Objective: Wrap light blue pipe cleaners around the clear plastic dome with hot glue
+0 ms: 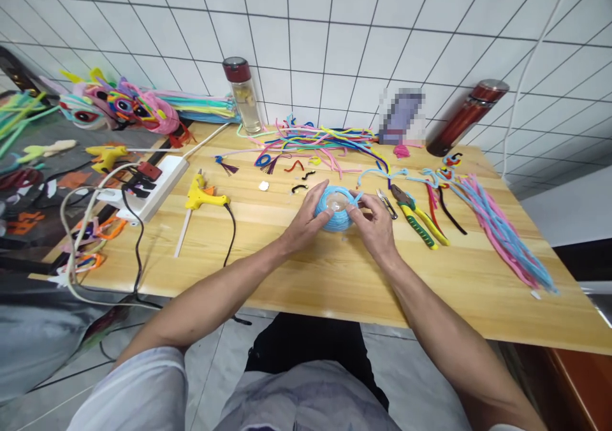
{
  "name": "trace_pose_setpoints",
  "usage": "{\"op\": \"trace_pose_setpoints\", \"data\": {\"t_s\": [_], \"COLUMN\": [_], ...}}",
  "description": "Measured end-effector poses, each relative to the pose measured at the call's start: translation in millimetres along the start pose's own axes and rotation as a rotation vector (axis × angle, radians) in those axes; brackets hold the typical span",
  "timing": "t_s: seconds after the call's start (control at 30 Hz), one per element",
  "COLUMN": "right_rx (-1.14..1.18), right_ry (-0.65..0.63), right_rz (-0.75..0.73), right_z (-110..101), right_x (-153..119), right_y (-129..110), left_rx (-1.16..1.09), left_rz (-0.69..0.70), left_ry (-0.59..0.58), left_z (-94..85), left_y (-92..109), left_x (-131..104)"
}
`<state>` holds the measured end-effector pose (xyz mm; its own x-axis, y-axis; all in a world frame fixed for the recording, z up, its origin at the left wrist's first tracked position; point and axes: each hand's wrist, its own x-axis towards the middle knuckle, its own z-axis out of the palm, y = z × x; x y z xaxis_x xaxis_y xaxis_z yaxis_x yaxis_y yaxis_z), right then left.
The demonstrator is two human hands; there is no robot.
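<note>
A round form wound with light blue pipe cleaner (337,222) is between my hands over the middle of the table. A clear, glassy or plastic surface shows in its centre. My left hand (312,213) is wrapped round its left side, thumb on the near rim. At the right side, my right hand (373,217) grips it with thumb and fingers, close to a short blue end that sticks up. Just right of that hand lie small thread snips (387,204) and pliers with green and yellow handles (418,217).
A yellow glue gun (203,196) and a white power strip (153,189) with trailing cords lie left. Loose pipe cleaners (320,139) spread along the back, between a glass bottle (246,99) and a red flask (466,118). Pink and blue pipe cleaners (509,236) lie right.
</note>
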<state>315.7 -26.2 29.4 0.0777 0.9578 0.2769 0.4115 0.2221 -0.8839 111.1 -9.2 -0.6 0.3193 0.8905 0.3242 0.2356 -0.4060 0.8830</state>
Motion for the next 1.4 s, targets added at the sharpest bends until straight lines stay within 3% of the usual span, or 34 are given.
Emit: {"op": "trace_pose_setpoints", "data": {"t_s": [0.4, 0.63, 0.8, 0.97, 1.4], "right_rx": [-0.043, -0.009, 0.04, 0.066, 0.042], "right_ry": [0.019, -0.006, -0.029, -0.028, 0.025], "right_rz": [-0.019, 0.02, 0.036, -0.041, -0.178], "right_z": [-0.5, -4.6, -7.1, -9.0, -13.2], "right_x": [-1.8, 0.5, 0.0, -1.3, 6.2], "right_y": [1.7, 2.8, 3.3, 5.4, -6.6], "left_rx": [-0.212, -0.495, -0.511, -0.573, -0.552], "left_rz": [-0.108, -0.347, -0.293, -0.277, -0.114], "left_ry": [0.006, 0.023, -0.019, -0.014, 0.116], "left_z": [-2.7, 6.9, 4.6, 0.5, 3.7], "left_y": [-1.5, -13.0, -8.5, 6.3, 30.5], "left_x": [6.9, 10.4, 9.6, 8.6, 4.0]}}
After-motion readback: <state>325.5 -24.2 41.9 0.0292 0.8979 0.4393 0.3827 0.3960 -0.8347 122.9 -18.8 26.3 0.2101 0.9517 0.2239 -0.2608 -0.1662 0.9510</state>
